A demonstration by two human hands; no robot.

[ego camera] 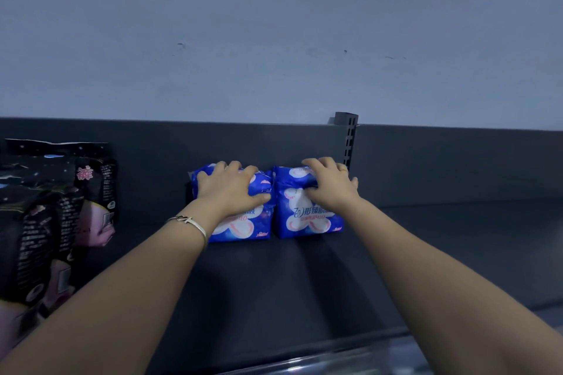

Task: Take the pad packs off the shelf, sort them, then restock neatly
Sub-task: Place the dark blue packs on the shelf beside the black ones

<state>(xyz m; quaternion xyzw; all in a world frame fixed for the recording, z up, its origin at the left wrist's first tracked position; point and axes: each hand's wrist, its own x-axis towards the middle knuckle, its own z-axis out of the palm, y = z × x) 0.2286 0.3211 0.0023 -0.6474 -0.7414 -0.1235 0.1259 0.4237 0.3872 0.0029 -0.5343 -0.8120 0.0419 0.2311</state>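
Two blue pad packs stand side by side at the back of the dark shelf [274,277]. My left hand [230,189] lies over the top of the left blue pack [243,222], fingers curled round its upper edge. Over the right blue pack [304,216] my right hand [330,184] does the same, thumb pressed into its front face. Both packs touch each other and sit close to the shelf's back panel.
Black and pink pad packs [54,216] stand in a row at the far left of the shelf. A slotted metal upright [348,140] rises behind the right pack. A pale wall [274,39] runs above, and the shelf's front lip [304,365] runs along the bottom.
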